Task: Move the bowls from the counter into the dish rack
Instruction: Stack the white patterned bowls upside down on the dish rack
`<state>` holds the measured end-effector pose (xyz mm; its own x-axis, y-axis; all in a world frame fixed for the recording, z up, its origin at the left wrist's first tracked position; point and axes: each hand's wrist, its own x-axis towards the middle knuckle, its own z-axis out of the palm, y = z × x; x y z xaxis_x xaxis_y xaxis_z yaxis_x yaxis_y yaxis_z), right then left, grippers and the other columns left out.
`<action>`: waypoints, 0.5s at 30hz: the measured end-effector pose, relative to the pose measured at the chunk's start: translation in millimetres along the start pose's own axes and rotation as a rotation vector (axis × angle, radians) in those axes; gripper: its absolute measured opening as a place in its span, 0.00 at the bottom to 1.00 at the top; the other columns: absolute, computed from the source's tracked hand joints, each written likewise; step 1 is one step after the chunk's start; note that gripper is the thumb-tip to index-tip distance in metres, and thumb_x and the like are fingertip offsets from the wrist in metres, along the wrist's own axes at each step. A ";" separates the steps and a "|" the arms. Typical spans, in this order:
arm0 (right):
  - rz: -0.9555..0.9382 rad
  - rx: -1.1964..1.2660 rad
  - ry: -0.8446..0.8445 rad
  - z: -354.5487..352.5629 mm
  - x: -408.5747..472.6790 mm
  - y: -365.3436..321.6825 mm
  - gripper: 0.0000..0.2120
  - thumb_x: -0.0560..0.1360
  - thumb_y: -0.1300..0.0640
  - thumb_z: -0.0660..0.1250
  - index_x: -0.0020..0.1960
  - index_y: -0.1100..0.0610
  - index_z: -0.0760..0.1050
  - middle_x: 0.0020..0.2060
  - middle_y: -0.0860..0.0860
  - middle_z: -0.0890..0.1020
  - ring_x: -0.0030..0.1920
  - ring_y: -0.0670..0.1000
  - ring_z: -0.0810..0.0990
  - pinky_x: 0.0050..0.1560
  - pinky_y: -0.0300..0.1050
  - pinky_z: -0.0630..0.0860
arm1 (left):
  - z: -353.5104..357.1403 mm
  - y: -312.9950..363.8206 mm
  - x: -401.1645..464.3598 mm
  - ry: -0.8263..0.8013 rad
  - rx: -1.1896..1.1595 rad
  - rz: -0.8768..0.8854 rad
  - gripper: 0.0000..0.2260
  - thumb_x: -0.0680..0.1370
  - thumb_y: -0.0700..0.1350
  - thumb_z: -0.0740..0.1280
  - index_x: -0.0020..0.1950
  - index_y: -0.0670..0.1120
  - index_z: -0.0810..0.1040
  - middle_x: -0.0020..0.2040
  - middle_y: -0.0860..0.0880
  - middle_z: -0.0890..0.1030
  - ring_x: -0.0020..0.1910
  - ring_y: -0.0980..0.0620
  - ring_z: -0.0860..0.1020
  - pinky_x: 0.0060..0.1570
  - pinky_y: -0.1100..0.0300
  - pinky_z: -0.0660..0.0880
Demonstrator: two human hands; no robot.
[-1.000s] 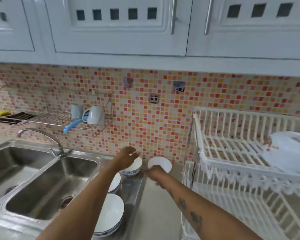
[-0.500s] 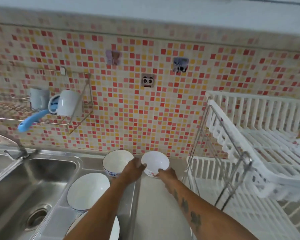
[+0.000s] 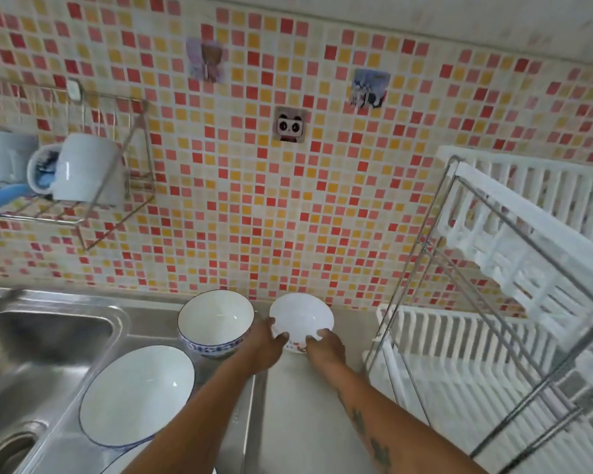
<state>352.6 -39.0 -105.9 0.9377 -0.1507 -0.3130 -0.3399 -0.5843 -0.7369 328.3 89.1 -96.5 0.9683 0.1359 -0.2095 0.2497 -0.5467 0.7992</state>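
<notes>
A small white bowl [image 3: 300, 318] with a red pattern on its outside stands on the counter by the tiled wall. My left hand [image 3: 262, 342] grips its left rim and my right hand [image 3: 324, 347] grips its near right rim. Just to the left stands a deeper blue-patterned bowl [image 3: 214, 319]. A wide white bowl [image 3: 136, 393] lies nearer on the sink's drainboard, and the rim of another bowl [image 3: 117, 465] shows at the bottom edge under my left arm. The white two-tier dish rack [image 3: 486, 336] stands at the right.
A steel sink [image 3: 24, 354] fills the lower left. A wire wall shelf [image 3: 83, 206] holds white mugs and a blue-handled tool. Stick-on hooks [image 3: 290, 124] sit on the tiled wall. The rack's metal frame [image 3: 425, 248] leans out toward the bowls.
My view has tilted down and moved closer to the counter. My left hand left the blue-patterned bowl and joined my right hand on the small white bowl.
</notes>
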 end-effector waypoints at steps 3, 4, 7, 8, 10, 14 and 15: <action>0.039 0.054 0.025 3.4 -1.1 -0.5 0.24 0.75 0.61 0.62 0.71 0.61 0.68 0.69 0.58 0.73 0.67 0.59 0.73 0.67 0.48 0.72 | 0.8 -5.3 -0.7 0.019 -0.124 -0.007 0.27 0.80 0.46 0.63 0.75 0.38 0.59 0.74 0.40 0.66 0.73 0.41 0.64 0.74 0.50 0.60; 0.048 0.053 0.037 4.0 -1.8 -0.1 0.24 0.74 0.62 0.62 0.70 0.61 0.69 0.69 0.58 0.73 0.67 0.58 0.74 0.66 0.48 0.73 | 0.9 -8.6 1.0 0.024 -0.163 -0.014 0.28 0.79 0.47 0.64 0.75 0.38 0.59 0.74 0.40 0.66 0.73 0.40 0.64 0.74 0.47 0.61; 0.052 0.021 0.065 3.8 -5.4 4.1 0.23 0.74 0.63 0.64 0.68 0.60 0.73 0.67 0.57 0.75 0.67 0.57 0.74 0.67 0.44 0.71 | 4.4 -19.2 8.4 0.041 -0.261 -0.031 0.27 0.79 0.45 0.64 0.75 0.39 0.59 0.72 0.39 0.68 0.71 0.38 0.68 0.71 0.43 0.66; 0.048 0.024 0.072 3.3 -7.3 5.9 0.22 0.73 0.63 0.64 0.67 0.60 0.73 0.67 0.56 0.76 0.67 0.56 0.74 0.67 0.43 0.71 | 6.3 -21.7 9.0 0.048 -0.292 -0.043 0.26 0.79 0.43 0.64 0.75 0.39 0.59 0.72 0.39 0.69 0.71 0.38 0.68 0.70 0.43 0.66; 0.054 0.044 0.083 6.0 -12.8 9.4 0.20 0.73 0.63 0.64 0.64 0.60 0.76 0.65 0.56 0.78 0.65 0.56 0.76 0.66 0.44 0.72 | 8.6 -22.5 4.0 0.066 -0.322 -0.059 0.26 0.79 0.39 0.63 0.75 0.39 0.60 0.71 0.38 0.69 0.70 0.38 0.68 0.70 0.43 0.67; 0.065 0.169 0.131 8.2 -28.8 14.4 0.15 0.68 0.66 0.64 0.53 0.57 0.80 0.57 0.54 0.81 0.59 0.56 0.79 0.59 0.47 0.77 | 9.2 -26.2 -6.7 0.092 -0.347 -0.088 0.23 0.77 0.32 0.61 0.72 0.39 0.64 0.67 0.38 0.72 0.66 0.38 0.71 0.66 0.42 0.70; 0.063 0.209 0.147 7.5 -34.6 14.0 0.14 0.67 0.66 0.64 0.51 0.56 0.79 0.54 0.53 0.81 0.57 0.56 0.80 0.57 0.47 0.78 | 6.0 -24.1 -9.8 0.097 -0.355 -0.112 0.21 0.76 0.32 0.60 0.70 0.38 0.66 0.65 0.38 0.73 0.64 0.37 0.72 0.64 0.40 0.73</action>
<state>314.9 -36.0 -109.9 0.9093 -0.3050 -0.2831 -0.3913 -0.3953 -0.8310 312.8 96.0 -117.1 0.9268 0.2654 -0.2657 0.3238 -0.2059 0.9235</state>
